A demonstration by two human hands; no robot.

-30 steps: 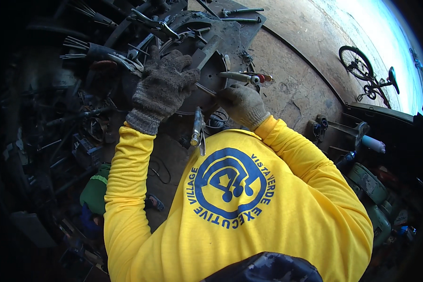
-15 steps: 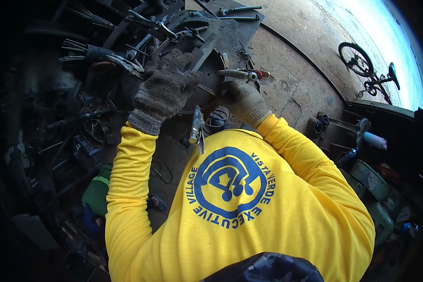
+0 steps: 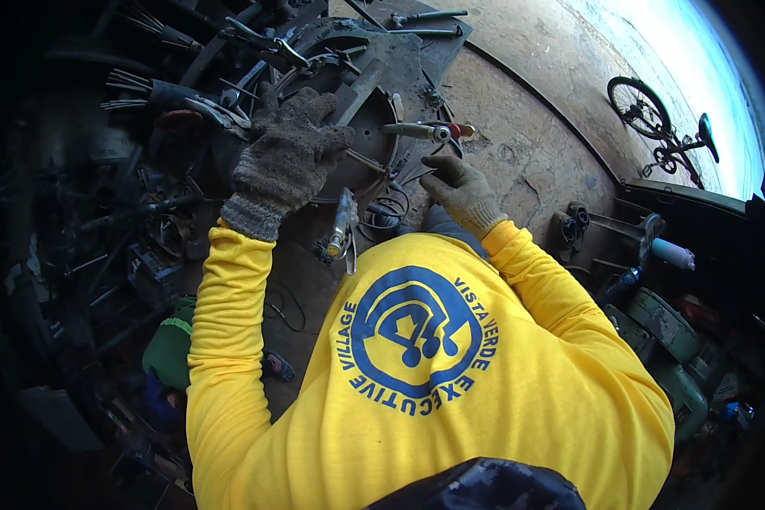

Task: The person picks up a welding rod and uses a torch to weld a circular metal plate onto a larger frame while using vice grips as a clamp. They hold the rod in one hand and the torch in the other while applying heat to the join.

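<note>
My left hand (image 3: 285, 153), in a dark grey glove, is bent over the dark round metal plate (image 3: 370, 136) on the workbench. A thin metal rod (image 3: 370, 161) comes out from under its thumb side, and the fingers seem closed on it; their tips are hidden. Right of the plate, my right hand (image 3: 463, 194) in a tan-grey glove is raised with its fingers curled together. Whether it pinches something thin I cannot make out. A clamp-like tool (image 3: 416, 131) with a red end lies above it. Locking pliers (image 3: 342, 225) hang at the plate's near edge.
Hand tools and metal scraps crowd the bench (image 3: 438, 55), with bundles of rods (image 3: 132, 85) at left. A hammer (image 3: 429, 17) lies at the far edge. Cables (image 3: 391, 208) loop below the plate. Green machinery (image 3: 667, 323) stands at right; a bicycle (image 3: 663, 127) is beyond.
My right hand has drawn back from the rod and plate, to the right and slightly nearer me, uncovering the rod's end. My left hand stays over the plate.
</note>
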